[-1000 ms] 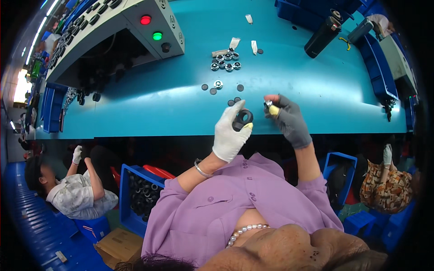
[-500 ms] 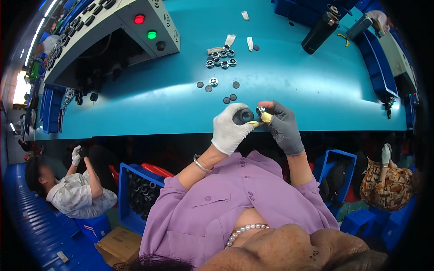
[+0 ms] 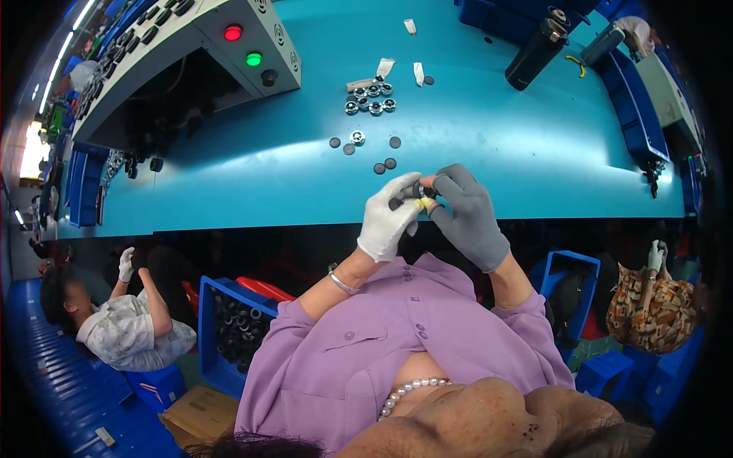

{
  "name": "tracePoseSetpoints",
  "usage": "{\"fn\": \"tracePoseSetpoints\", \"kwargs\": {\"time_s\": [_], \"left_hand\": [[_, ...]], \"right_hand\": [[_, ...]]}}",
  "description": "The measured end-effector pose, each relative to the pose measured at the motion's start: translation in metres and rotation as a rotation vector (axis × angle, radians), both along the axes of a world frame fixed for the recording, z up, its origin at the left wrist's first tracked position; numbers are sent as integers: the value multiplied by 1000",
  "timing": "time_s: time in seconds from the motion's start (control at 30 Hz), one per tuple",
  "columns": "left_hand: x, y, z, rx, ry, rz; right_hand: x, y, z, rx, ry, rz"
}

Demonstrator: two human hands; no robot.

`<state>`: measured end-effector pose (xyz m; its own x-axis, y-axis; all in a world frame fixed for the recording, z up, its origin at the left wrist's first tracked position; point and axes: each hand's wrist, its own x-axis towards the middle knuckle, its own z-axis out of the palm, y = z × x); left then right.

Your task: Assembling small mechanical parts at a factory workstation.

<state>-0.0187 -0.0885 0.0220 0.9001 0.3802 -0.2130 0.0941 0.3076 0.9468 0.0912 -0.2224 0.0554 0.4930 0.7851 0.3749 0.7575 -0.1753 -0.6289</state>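
My left hand [image 3: 384, 221], in a white glove, grips a black ring-shaped part [image 3: 395, 204], mostly hidden by the fingers. My right hand [image 3: 469, 220], in a grey glove with bare fingertips, pinches a small chrome round part [image 3: 424, 191] against the ring. The two hands meet over the table's near edge, yellow wraps showing at the fingertips. Just beyond them lie black discs [image 3: 379, 169] and a single chrome round part [image 3: 357, 137]. Farther back sits a cluster of chrome parts with black centres [image 3: 374, 108].
On the blue-green table [image 3: 519, 168] stand a machine with red and green lights [image 3: 269, 61] and a black bottle [image 3: 538, 53]. White packets [image 3: 418, 74] lie behind the cluster. A blue crate of black rings [image 3: 237, 324] is at my left side. Co-workers [image 3: 134, 320] sit nearby.
My right hand has moved left and brought the chrome part against the black ring. My left fingers have closed further round the ring, covering its opening.
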Motion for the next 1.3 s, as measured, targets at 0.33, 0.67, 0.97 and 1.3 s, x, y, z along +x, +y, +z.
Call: {"fn": "tracePoseSetpoints", "kwargs": {"time_s": [0.33, 0.67, 0.97, 1.3], "left_hand": [[3, 2, -12, -489, 36, 53], [9, -10, -8, -493, 34, 144], [11, -16, -10, -438, 61, 114], [9, -21, -7, -350, -45, 104]], "right_hand": [[5, -3, -2, 113, 128, 0], [2, -2, -15, 191, 111, -129], [4, -9, -16, 172, 59, -97], [-8, -14, -11, 222, 323, -113]]}}
